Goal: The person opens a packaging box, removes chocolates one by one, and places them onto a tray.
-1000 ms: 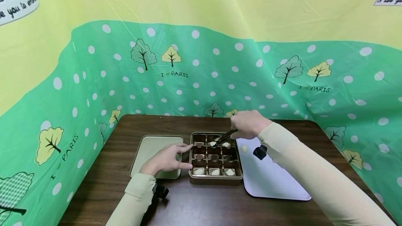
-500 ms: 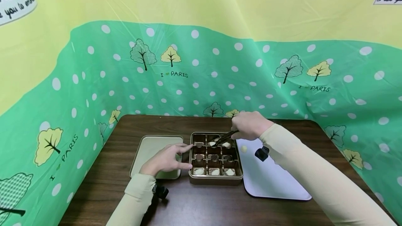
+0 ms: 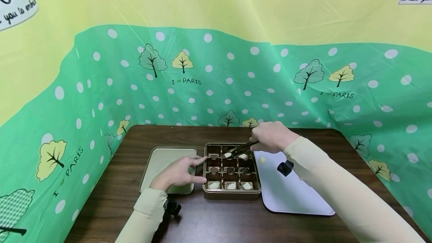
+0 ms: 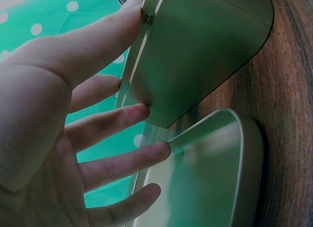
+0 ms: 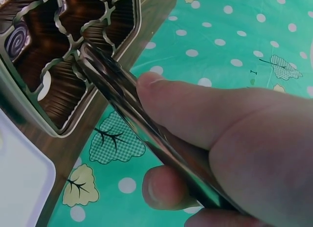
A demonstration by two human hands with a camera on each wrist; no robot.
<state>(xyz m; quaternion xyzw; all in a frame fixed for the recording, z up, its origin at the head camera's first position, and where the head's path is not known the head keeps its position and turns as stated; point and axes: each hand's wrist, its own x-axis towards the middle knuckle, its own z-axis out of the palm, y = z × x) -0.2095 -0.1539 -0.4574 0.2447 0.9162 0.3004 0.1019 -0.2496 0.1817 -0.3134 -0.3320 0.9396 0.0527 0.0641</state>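
A person's left hand [image 3: 178,170] spreads nearly straight fingers [image 4: 128,164] apart from its thumb [image 4: 95,43]; the right hand [image 3: 274,136] curls in a grip, both forearms [image 3: 347,190] stretched forward.

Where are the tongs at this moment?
In the head view, the tongs are in the person's right hand, their tips at the middle compartment of the brown box's far row.
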